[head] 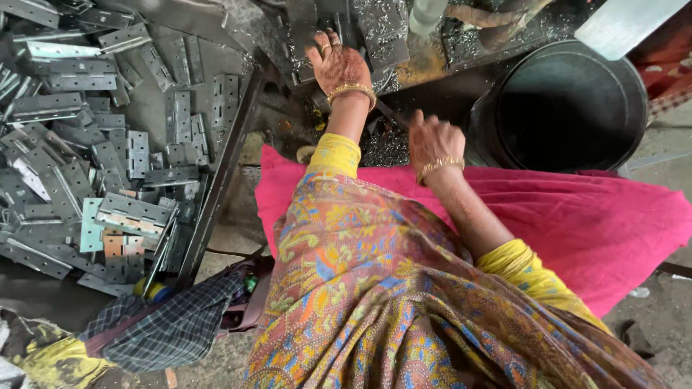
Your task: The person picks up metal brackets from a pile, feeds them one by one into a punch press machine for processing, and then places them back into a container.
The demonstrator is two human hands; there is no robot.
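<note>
While my left hand [339, 66] lies palm-down on a metal hinge plate [303, 29] at the near edge of the machine bed [497, 32], fingers spread flat and pressing rather than curled, my right hand [432, 140] is closed in a fist around a dark lever handle [393, 115] just in front of the bed. Metal shavings [386, 148] litter the ledge between both wrists. A heap of grey hinges [108, 144] fills the tray at my left (some overlapping), and a black bucket [566, 108] stands near the right hand.
</note>
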